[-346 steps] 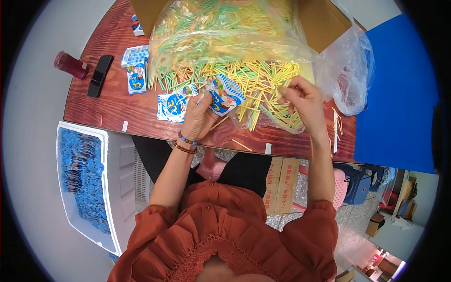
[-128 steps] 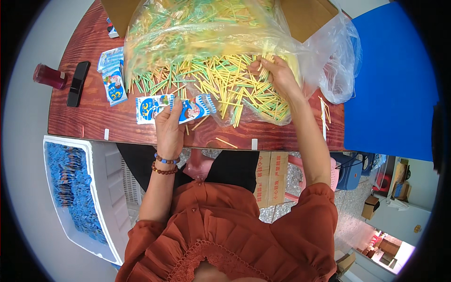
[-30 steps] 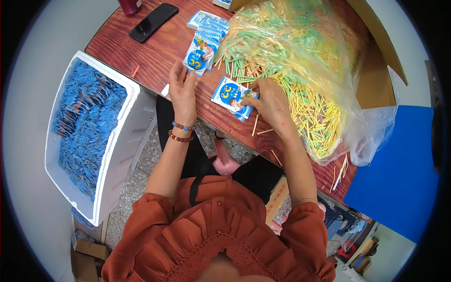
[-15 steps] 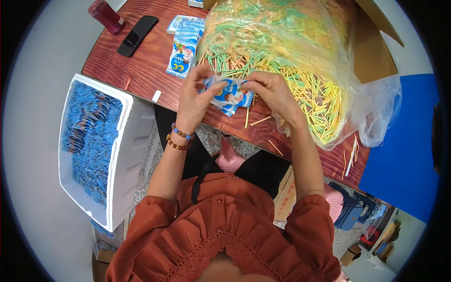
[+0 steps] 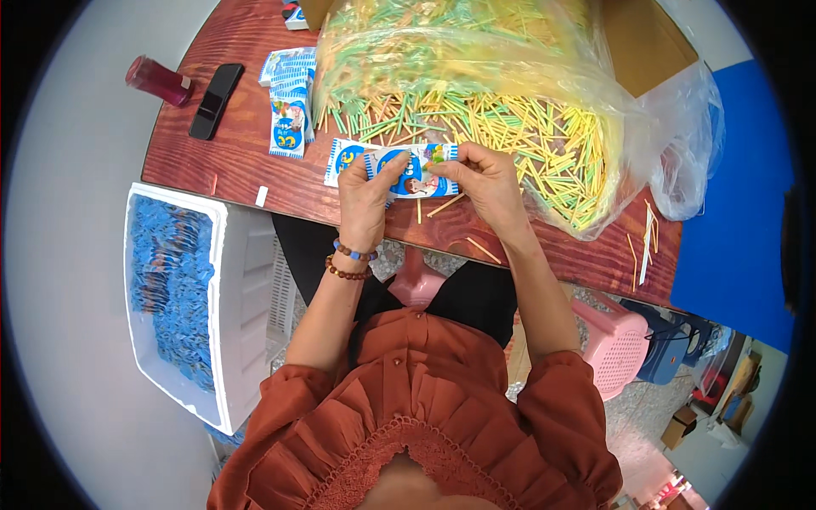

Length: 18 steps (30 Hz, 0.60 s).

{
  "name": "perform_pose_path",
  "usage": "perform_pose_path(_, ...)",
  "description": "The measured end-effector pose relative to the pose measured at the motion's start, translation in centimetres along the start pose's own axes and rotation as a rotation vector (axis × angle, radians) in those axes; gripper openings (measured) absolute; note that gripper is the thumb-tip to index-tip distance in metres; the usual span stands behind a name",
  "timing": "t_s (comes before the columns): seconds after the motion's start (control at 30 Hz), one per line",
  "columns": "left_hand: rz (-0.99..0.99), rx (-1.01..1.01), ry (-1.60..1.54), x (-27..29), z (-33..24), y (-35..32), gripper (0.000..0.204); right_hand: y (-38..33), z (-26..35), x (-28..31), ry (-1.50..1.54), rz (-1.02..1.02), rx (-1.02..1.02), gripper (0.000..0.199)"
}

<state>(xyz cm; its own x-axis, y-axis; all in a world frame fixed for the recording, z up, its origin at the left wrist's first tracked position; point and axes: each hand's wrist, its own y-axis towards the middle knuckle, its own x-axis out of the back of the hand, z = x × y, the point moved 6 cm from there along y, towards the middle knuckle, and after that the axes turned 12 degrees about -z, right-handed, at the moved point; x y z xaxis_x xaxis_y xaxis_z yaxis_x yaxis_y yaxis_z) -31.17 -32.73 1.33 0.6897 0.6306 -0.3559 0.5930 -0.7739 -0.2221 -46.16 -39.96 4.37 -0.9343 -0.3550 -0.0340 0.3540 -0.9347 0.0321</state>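
A small white-and-blue printed packet (image 5: pixel 414 180) is stretched flat above the table's near edge. My left hand (image 5: pixel 365 202) closes on its left end, thumb on top. My right hand (image 5: pixel 490 189) pinches the right end between thumb and fingers. Just behind my left fingers shows another packet (image 5: pixel 342 155) of the same kind; whether it is held or lies on the table I cannot tell. More such packets (image 5: pixel 291 119) lie overlapping to the left. Beyond my hands, thin yellow, green and orange sticks (image 5: pixel 544 140) spill from a large clear plastic bag (image 5: pixel 476 55).
On the wooden table (image 5: pixel 178 149) lie a black phone (image 5: pixel 216 100) and a tipped jar (image 5: pixel 159 81) of dark red contents. A white foam box (image 5: pixel 223 323) full of blue packets stands at the left. A cardboard box (image 5: pixel 650 47) is at the back right; a pink stool (image 5: pixel 614 348) stands below.
The packet, crumpled and tilted earlier, is now pulled out flat and level between my hands. A second packet has come into view behind my left fingers. The whole view has shifted.
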Motion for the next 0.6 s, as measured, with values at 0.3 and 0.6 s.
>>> perform_pose_path(0.3, -0.046, 0.049, -0.148, -1.1, 1.3, -0.3, 0.011, -1.1, 0.8, 2.1, -0.044, -0.047, -0.035, 0.013)
perform_pose_path(0.6, -0.02, 0.146, -0.185, -2.1, 1.7, -0.6, 0.013, -2.2, 3.9, 3.1, -0.325, 0.093, 0.522, 0.019)
